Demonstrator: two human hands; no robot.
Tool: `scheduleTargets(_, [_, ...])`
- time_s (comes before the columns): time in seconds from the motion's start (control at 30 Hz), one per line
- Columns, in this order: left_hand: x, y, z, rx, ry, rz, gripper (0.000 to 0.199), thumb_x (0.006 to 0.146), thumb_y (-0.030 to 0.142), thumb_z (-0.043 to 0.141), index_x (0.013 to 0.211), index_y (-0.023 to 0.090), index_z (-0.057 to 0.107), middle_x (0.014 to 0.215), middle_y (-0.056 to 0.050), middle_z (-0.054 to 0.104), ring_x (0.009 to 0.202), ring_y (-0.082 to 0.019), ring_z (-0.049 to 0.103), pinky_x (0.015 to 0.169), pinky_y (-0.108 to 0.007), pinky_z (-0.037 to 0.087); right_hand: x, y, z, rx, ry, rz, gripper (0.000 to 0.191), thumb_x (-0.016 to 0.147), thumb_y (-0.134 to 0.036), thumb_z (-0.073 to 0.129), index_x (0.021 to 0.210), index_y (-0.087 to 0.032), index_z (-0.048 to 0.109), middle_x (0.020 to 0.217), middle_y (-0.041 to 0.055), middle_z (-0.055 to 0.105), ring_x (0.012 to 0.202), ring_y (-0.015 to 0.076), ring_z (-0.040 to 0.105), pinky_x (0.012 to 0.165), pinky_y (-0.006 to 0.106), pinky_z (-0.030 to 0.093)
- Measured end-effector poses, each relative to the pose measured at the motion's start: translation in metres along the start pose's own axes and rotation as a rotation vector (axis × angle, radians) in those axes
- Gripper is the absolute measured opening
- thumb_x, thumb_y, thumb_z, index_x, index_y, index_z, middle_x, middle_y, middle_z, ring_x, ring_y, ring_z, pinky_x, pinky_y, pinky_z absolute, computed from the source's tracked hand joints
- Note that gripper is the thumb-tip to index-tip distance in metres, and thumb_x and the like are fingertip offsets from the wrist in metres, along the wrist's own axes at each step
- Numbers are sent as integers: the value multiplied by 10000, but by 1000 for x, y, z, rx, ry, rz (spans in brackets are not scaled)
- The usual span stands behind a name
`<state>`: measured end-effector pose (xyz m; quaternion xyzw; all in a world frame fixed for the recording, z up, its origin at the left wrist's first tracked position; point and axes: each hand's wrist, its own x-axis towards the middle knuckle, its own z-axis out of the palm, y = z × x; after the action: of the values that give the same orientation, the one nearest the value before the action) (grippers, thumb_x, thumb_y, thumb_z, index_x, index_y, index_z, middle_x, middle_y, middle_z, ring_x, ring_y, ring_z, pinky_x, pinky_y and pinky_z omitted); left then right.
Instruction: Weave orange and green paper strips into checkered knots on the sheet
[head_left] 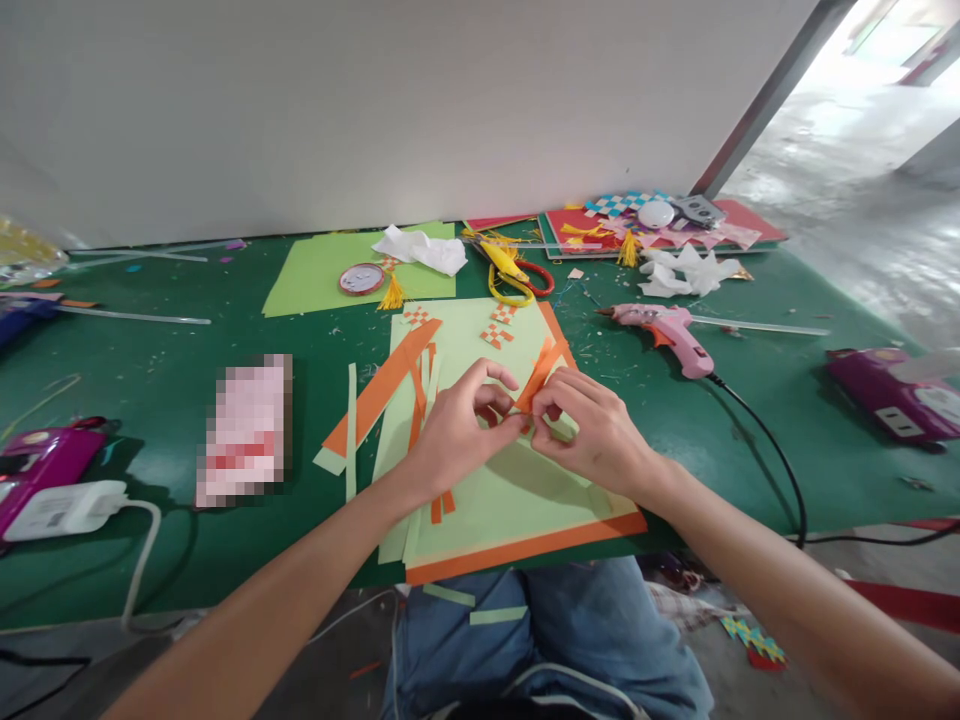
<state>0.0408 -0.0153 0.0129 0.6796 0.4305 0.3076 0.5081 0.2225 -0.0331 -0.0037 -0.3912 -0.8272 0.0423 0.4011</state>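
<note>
Both hands meet over the pale green paper sheets point(480, 510) at the table's middle. My left hand point(476, 415) has thumb and fingers curled together at the lower end of some orange paper strips point(541, 375). On the right, my right hand point(589, 425) pinches the same strips, with a pale green strip point(566, 428) by its fingers. The exact grip between the fingertips is partly hidden. Small orange and white woven pieces point(496, 334) lie on the sheet beyond. Left of my hands are a wide orange strip point(382, 390) and several narrow orange and green strips.
Scissors point(510, 270) and white tissue point(424, 250) lie at the back. A pink glue gun point(671, 335) with a black cable rests at the right, beside a purple power strip point(892, 395). Another purple power strip point(52, 465) and a blurred pink object point(246, 430) are at the left.
</note>
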Motion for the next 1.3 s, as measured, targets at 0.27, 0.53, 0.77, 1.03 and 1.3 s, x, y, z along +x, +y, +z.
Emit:
scheduleTargets(0.27, [1, -2, -4, -129, 13, -54, 254, 789, 225, 672, 955, 229, 479, 728, 57, 578, 663, -87, 555, 620, -194, 430, 1, 1, -4, -3, 37, 28, 177, 737, -47, 508, 730, -220, 474, 652, -18, 491, 622, 128, 478, 589, 253, 409])
scheduleTargets(0.53, [4, -3, -10, -180, 118, -39, 291, 770, 257, 722, 945, 222, 492, 693, 69, 549, 660, -92, 612, 594, -183, 430, 0, 11, -14, -63, 148, 239, 147, 730, -63, 536, 731, -207, 505, 647, -32, 505, 593, 108, 479, 590, 236, 399])
scheduleTargets(0.77, [3, -2, -10, -152, 102, -37, 292, 785, 275, 722, 980, 225, 511, 700, 54, 598, 684, -108, 632, 590, -188, 434, -3, 15, -12, -19, 29, 274, 188, 820, -38, 455, 801, -195, 556, 744, -10, 583, 663, 107, 521, 632, 236, 397])
scheduleTargets(1.03, [1, 1, -10, -104, 83, -51, 334, 790, 334, 724, 1051, 239, 540, 723, 34, 664, 720, -145, 667, 624, -222, 467, -2, 13, -12, -12, 90, 253, 130, 878, -97, 533, 945, -193, 590, 819, 15, 601, 666, 117, 535, 615, 248, 438])
scheduleTargets(1.3, [0, -3, -3, 25, 80, -13, 347, 780, 302, 721, 1107, 262, 612, 870, 12, 751, 791, -165, 700, 734, -258, 512, -2, 3, -2, 91, 45, -62, 207, 900, -45, 506, 1005, -174, 629, 887, 68, 685, 831, 167, 600, 753, 313, 510])
